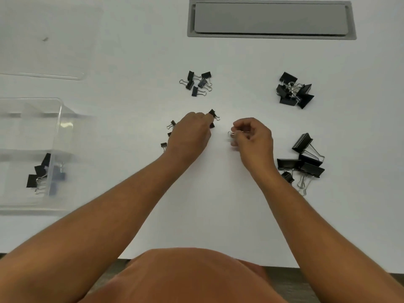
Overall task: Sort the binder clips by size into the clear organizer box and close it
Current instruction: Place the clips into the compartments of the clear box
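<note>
Two hands: both were out over the white table [218, 204], working among loose heaps of black binder clips.
Organizer box: the clear box [59, 127] sat at the far left of the table, open, with a few black clips [38, 173] lying in its near compartment.
Lid: a clear lid [43, 51] lay flat beyond the box, apart from it.
Tiny clips: several of the smallest clips [164, 145] lay just left of the left hand, partly hidden by it.
Left hand: the left hand [190, 134] had its fingers curled, pinching a tiny clip [212, 113] at the fingertips; another tiny clip [212, 125] showed just under the fingers.
Small heap: a cluster of small clips [197, 83] lay farther back, well apart from the hands.
Right hand: the right hand [253, 136] had its fingers curled in around something with wire loops [231, 134]; whether it was one clip or more could not be told.
Medium heap: medium clips [294, 90] were piled at the far right.
Large heap: the largest clips [306, 158] lay just beside the right wrist.
Grey panel: a grey hatch [271, 18] was set into the table at the far edge.
</note>
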### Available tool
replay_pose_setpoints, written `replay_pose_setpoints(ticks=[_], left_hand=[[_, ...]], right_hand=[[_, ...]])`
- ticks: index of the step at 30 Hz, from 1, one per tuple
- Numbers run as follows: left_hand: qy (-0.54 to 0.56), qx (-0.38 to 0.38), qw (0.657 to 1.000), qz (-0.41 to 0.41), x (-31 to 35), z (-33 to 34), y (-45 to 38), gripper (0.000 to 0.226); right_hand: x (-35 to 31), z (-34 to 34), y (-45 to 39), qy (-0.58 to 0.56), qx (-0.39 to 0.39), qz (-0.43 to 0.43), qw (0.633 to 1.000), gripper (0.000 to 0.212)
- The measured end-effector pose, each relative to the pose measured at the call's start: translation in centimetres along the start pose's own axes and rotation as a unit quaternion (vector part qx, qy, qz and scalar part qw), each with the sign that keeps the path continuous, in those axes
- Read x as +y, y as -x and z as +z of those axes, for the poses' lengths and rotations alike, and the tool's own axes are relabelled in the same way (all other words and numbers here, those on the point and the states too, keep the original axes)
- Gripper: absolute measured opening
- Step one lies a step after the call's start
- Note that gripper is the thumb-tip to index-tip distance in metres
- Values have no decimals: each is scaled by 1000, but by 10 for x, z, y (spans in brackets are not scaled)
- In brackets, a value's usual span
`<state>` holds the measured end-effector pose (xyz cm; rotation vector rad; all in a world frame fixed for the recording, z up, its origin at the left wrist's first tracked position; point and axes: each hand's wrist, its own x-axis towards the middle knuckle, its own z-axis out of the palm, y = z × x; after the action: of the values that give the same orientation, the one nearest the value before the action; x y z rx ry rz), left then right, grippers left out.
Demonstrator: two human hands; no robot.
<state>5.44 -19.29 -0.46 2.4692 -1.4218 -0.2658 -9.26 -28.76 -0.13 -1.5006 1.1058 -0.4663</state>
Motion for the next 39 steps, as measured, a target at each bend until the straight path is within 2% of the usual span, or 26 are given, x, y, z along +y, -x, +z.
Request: replay_pose_setpoints(ticks=[3, 5, 7, 9, 11, 12, 14, 19, 23, 25, 27, 28, 29, 31, 32, 34, 37, 39], left_hand=[[26, -1, 1000, -12, 0, -2, 0, 24], [50, 17, 998, -28, 1, -8, 3, 26], [59, 24, 997, -31, 3, -11, 6, 27], [44, -5, 999, -23, 4, -9, 5, 28], [22, -27, 999, -9, 4, -4, 3, 26], [16, -25, 1000, 0, 4, -1, 2, 24], [7, -11, 1000, 2, 1, 5, 0, 26], [-10, 10, 1000, 15, -4, 17, 7, 43], [-19, 25, 998, 47, -7, 15, 10, 35], [-30, 18, 998, 54, -7, 11, 8, 24], [-7, -3, 999, 38, -4, 7, 4, 12], [18, -19, 999, 21, -1, 5, 1, 8], [50, -29, 998, 2, 1, 2, -1, 16], [101, -53, 993, -33, 4, -5, -6, 37], [113, -71, 990, -48, 5, -9, -10, 42], [112, -107, 986, -67, 6, -14, -16, 37], [112, -121, 983, -77, 7, -18, -20, 21], [115, -105, 985, -77, 8, -19, -19, 16]], right_hand=[[-11, 3, -12, -47, 7, 21, 999, 32], [-19, 6, -21, -12, 5, -25, 1000, 32], [-27, 9, -32, 86, -33, -106, 990, 25], [-32, 12, -45, 234, -119, -191, 946, 23], [-31, 17, -62, 356, -200, -225, 885, 39], [-30, 20, -69, 386, -226, -227, 865, 42], [-27, 24, -79, 408, -245, -232, 848, 33], [-21, 21, -84, 364, -224, -241, 871, 9], [-15, 13, -77, 274, -197, -200, 920, 6], [-18, 11, -72, 167, -171, -122, 963, 9], [-26, 8, -68, -15, -135, 10, 991, 17], [-30, 5, -68, -115, -118, 80, 983, 20], [-34, 3, -68, -191, -103, 130, 968, 21], [-39, -1, -70, -244, -97, 168, 950, 19], [-40, -2, -71, -235, -110, 162, 952, 16], [-40, -2, -73, -168, -133, 128, 968, 19], [-37, -3, -77, 23, -133, 31, 990, 36], [-35, 0, -78, 161, -144, -70, 974, 29]])
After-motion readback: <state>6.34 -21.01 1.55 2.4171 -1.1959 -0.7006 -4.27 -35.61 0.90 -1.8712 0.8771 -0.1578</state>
